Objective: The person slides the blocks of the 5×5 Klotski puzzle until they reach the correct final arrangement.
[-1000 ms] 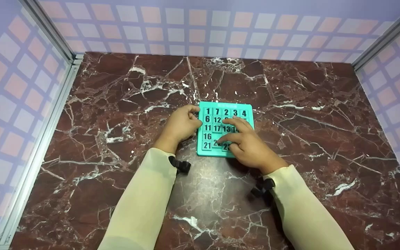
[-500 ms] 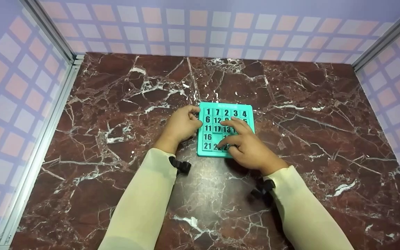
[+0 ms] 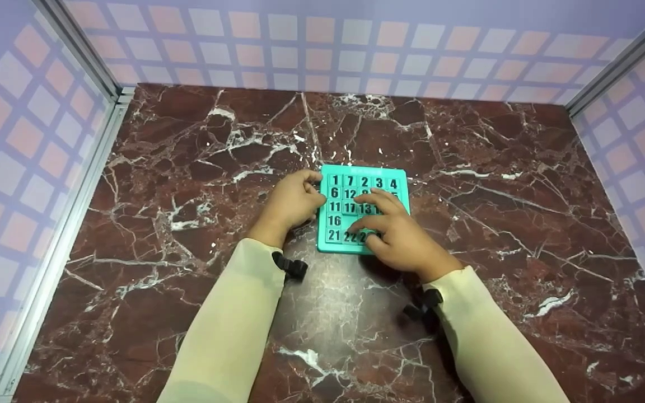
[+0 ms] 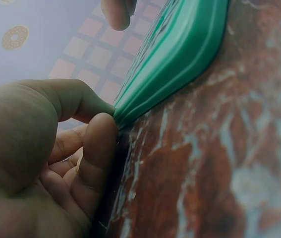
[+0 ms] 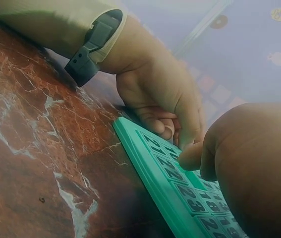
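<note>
A turquoise number slide puzzle lies flat on the table, its tiles printed with black numerals. My left hand holds the left rim; in the left wrist view the thumb lies on the puzzle's edge and a finger sits against its side. Over the right part of the board is my right hand, hiding several tiles. One of its fingertips is down at the 22 tile in the bottom row, as the right wrist view shows close up. Directly above that tile is the bare slot, right of the 16 tile.
Dark red marbled table surrounds the puzzle. Purple panels with pink and white squares stand at the back and both sides, framed by metal rails. Black wrist mounts sit at both cuffs.
The 22 tile has slid down fully into the bottom row, leaving the slot above it bare. My right hand has shifted slightly left; the left hand stays at the rim.
</note>
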Demonstrator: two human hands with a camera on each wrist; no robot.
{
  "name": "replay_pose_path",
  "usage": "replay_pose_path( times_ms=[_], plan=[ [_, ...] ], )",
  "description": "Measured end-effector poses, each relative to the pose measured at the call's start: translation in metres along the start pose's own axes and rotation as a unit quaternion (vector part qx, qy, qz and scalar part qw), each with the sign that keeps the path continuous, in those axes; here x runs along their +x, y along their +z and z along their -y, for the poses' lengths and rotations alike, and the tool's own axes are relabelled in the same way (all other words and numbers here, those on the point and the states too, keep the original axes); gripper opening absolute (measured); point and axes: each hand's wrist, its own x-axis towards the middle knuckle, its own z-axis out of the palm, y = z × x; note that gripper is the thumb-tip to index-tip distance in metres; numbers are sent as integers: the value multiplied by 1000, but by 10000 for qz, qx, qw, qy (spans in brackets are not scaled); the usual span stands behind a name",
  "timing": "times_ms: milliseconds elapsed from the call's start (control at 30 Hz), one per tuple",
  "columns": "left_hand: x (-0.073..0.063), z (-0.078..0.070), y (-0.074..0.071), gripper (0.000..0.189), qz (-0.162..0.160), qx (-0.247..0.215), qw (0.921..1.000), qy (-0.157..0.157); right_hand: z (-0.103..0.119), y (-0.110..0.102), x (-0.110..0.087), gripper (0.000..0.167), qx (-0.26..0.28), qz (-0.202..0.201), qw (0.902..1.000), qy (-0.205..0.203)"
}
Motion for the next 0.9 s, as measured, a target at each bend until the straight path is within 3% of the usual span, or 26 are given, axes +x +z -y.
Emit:
replay_pose_path(
  times_ms=[333,900],
  plan=[
    [2,1,2,55,-19,12,10000,-9,-5,-2,11,38,-169,-83,9998,52],
    [2,1,1,56,10,-41,10000,24,-14,1,22,45,-546,-35,9971,521]
  ],
)
